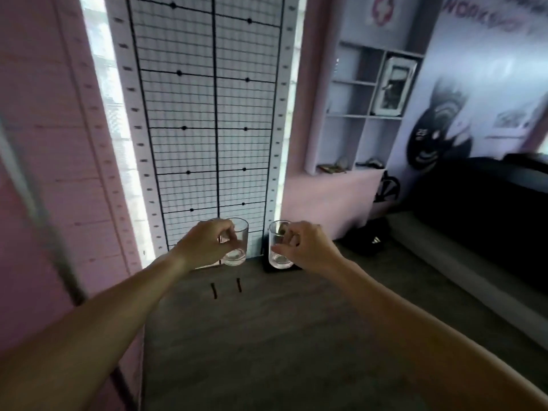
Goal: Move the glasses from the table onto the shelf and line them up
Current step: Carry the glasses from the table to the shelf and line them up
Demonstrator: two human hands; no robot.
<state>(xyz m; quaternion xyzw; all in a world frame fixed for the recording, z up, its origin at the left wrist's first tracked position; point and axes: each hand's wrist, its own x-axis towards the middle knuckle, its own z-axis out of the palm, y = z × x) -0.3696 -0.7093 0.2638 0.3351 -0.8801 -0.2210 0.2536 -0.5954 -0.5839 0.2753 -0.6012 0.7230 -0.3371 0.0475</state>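
Observation:
Each of my hands holds a clear, empty drinking glass, both upright and raised in front of me. My left hand [207,244] grips the left glass [238,253] from its left side, fingers pinched on the rim and wall. My right hand [305,246] grips the right glass [277,256] from its right side in the same way. The two glasses hang side by side, a small gap apart, over the grey floor. A white wall shelf [360,117] with open compartments hangs at the upper right, far from both hands. No table is in view.
A tall grid chart [213,114] stands straight ahead against a bright window. Pink wall [44,173] lies on the left. Two small dark marks [226,287] sit on the grey floor [267,336]. A dark sofa [480,209] and a black bag [370,240] are on the right.

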